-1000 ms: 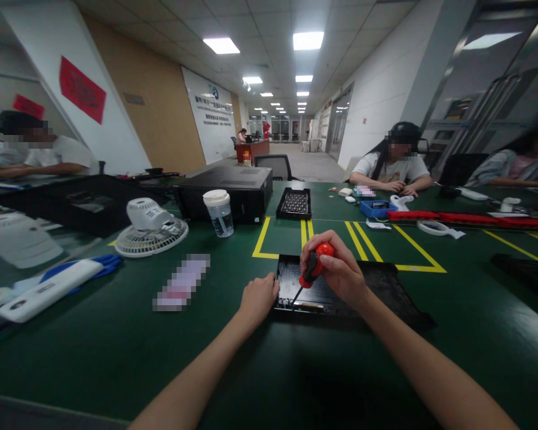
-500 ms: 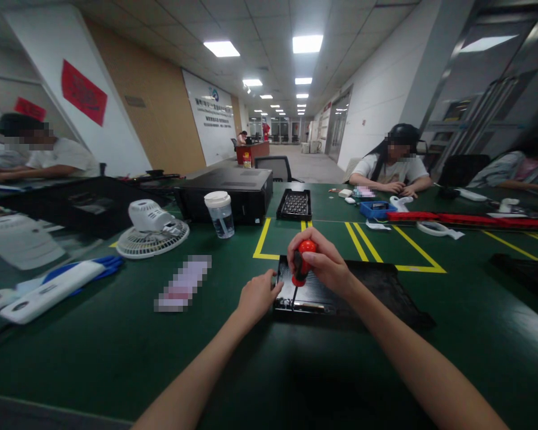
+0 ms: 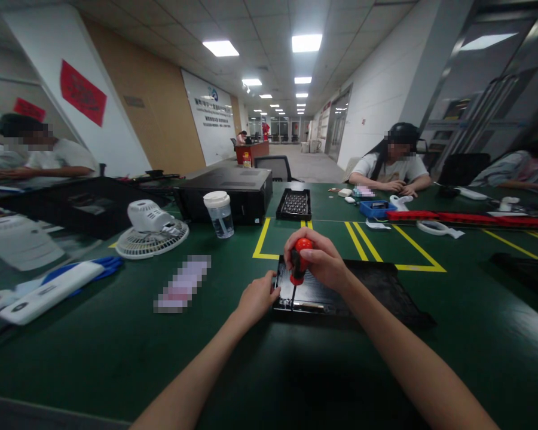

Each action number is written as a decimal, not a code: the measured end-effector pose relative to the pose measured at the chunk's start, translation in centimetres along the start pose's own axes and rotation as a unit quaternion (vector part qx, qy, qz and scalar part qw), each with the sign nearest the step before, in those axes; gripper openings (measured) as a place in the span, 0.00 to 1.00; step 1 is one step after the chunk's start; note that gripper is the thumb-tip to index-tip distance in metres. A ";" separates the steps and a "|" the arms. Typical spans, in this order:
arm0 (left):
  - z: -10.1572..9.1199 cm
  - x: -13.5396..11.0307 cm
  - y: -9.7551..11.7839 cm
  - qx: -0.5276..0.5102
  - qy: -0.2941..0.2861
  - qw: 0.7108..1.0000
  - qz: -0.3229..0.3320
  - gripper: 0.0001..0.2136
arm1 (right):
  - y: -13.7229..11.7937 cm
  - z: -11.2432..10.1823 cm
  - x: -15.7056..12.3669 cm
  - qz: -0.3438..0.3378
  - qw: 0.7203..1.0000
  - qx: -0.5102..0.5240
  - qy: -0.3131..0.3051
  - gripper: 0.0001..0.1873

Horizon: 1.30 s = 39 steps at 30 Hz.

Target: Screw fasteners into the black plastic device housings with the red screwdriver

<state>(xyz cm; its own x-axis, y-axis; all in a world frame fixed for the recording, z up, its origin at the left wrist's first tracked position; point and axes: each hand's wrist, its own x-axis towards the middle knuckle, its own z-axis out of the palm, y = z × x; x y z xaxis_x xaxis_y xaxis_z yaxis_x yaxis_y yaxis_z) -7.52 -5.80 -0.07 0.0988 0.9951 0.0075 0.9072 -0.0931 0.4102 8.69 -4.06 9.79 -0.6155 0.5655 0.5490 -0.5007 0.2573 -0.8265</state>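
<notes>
My right hand (image 3: 319, 258) is wrapped round the red and black handle of a screwdriver (image 3: 303, 245). Its thin shaft points down, with the tip at the near left edge of a flat black tray-like panel (image 3: 372, 280). A shiny strip (image 3: 314, 307) runs along that near edge. At the panel's left end, my left hand (image 3: 257, 297) grips the rim, thumb reaching over it and the other fingers partly hidden. Whether the screwdriver tip sits in a screw is too small to tell.
Behind the panel stand a black tray of small parts (image 3: 295, 204), a lidded cup (image 3: 219, 214) and a black case (image 3: 233, 188). A white fan (image 3: 152, 230) lies to the left. Across the green table (image 3: 233, 370), a person (image 3: 392, 164) sits near a blue box (image 3: 376, 208).
My right hand and the screwdriver have shifted slightly left, and the tip sits a little further left along the panel's edge. My left hand stays at the panel's left end.
</notes>
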 end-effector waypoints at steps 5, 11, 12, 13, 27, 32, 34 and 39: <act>-0.2 0.0 0.4 0.022 -0.016 0.999 -0.021 0.17 | 0.4 -0.2 0.2 -0.005 0.999 -0.003 0.033 0.09; 0.2 0.1 0.2 0.026 -0.010 1.000 -0.012 0.16 | 0.7 -0.2 0.2 -0.006 0.997 -0.025 0.070 0.07; 0.2 0.1 0.2 0.026 -0.010 1.000 -0.013 0.17 | 0.8 -0.1 0.2 -0.006 0.996 -0.032 0.079 0.07; 0.3 0.0 0.2 0.026 -0.010 1.000 -0.011 0.17 | 0.8 -0.1 0.1 -0.006 0.996 -0.038 0.086 0.08; 0.1 -0.1 0.7 0.049 -0.013 0.998 -0.032 0.14 | -1.4 2.0 -0.8 0.012 0.995 -0.100 0.005 0.10; 0.1 -0.1 0.9 0.055 -0.019 0.997 -0.046 0.13 | -1.4 1.6 -1.0 0.008 0.982 -0.189 0.013 0.12; 0.2 -0.1 0.7 0.051 -0.018 0.998 -0.040 0.13 | -1.3 1.5 -1.0 0.006 0.978 -0.207 0.020 0.11; 0.1 -0.2 0.6 0.035 -0.009 0.999 -0.019 0.16 | -1.1 1.2 -1.0 0.006 0.971 -0.235 0.037 0.09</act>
<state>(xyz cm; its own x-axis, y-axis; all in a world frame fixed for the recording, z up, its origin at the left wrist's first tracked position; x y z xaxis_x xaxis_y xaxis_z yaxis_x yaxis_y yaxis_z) -6.94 -6.07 0.06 0.0710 0.9972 -0.0230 0.9365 -0.0587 0.3456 9.12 -5.79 10.30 -0.5650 0.6214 0.5428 -0.1498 0.5698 -0.8080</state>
